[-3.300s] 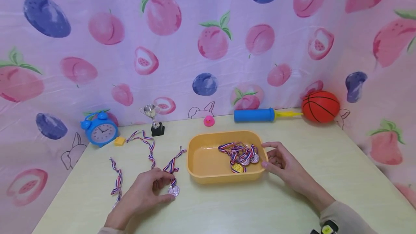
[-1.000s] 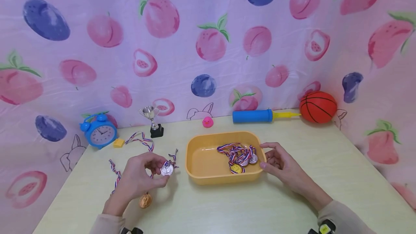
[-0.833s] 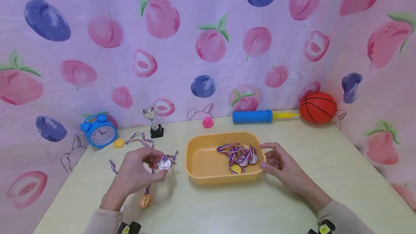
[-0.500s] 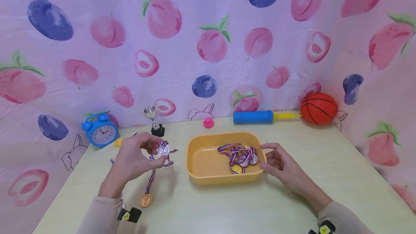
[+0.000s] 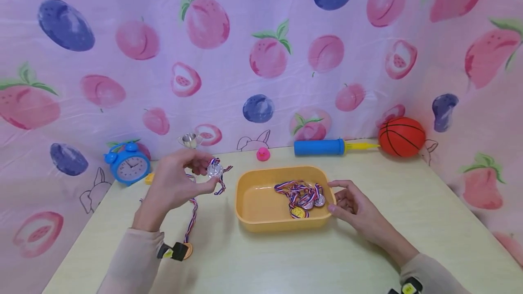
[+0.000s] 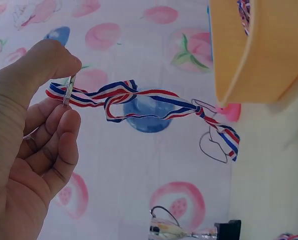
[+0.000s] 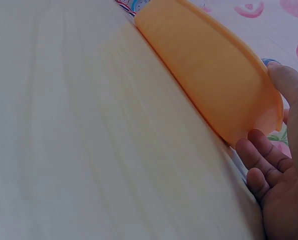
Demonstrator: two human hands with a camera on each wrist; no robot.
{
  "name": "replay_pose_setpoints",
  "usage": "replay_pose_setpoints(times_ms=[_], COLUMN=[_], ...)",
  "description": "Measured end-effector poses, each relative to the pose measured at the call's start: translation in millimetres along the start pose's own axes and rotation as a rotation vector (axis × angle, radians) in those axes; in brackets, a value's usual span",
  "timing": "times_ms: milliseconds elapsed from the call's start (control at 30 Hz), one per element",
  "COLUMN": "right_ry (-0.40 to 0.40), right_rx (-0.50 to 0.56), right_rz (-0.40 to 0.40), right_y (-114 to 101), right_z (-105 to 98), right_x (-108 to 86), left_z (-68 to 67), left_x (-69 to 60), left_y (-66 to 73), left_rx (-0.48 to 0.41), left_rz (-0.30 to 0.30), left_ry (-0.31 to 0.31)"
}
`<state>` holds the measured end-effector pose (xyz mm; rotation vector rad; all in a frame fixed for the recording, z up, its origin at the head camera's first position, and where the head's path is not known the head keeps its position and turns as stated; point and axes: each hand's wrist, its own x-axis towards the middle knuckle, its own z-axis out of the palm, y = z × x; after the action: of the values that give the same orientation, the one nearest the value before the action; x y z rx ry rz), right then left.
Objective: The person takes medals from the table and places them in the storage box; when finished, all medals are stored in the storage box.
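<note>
Between thumb and fingertips my left hand (image 5: 177,178) pinches a silver medal (image 5: 214,170), raised above the table to the left of the yellow plastic basin (image 5: 282,227). Its red, white and blue ribbon (image 6: 159,95) trails free, with a knot near the end, in the left wrist view. My right hand (image 5: 359,208) holds the basin's right end, the thumb at the rim in the right wrist view. Inside the basin, towards the right, lie a gold medal (image 5: 299,213) and silver medals (image 5: 319,200) with tangled ribbons. A bronze medal (image 5: 188,251) lies on the table, partly behind my left wrist strap.
Along the back stand a blue alarm clock (image 5: 130,167), a small trophy cup (image 5: 189,140) partly hidden by my left hand, a pink duck (image 5: 263,154), a blue pump (image 5: 318,147) and a basketball (image 5: 402,136). A yellow block (image 5: 149,178) sits beside the clock.
My left hand has picked the silver medal up off the table, raised it and most recently moved it slightly right. The right hand stays at the basin.
</note>
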<state>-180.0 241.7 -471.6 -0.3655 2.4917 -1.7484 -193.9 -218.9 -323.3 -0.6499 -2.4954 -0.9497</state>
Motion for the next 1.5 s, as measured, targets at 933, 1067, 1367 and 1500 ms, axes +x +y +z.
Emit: replay_pose_setpoints(times_ms=[933,1067,1367,1500], right_ry=[-0.005,-0.008,-0.008,-0.009], right_rx=[0.006,0.01,0.013,0.011], right_rz=[-0.013,-0.007,-0.005,-0.004], right_y=[0.3,0.7,0.3,0.4], right_z=[-0.2,-0.7,-1.0,-1.0], right_x=[0.5,0.6,1.2,0.6], left_z=[45.8,55.7,74.5,81.4], left_x=[31.4,32.1,27.6,25.1], left_y=[33.8,36.1,35.6,33.5], left_rx=[-0.144,-0.149,-0.177,-0.169], left_rz=[0.14,0.13,0.09,0.086], left_ry=[-0.056,-0.08,-0.146,-0.156])
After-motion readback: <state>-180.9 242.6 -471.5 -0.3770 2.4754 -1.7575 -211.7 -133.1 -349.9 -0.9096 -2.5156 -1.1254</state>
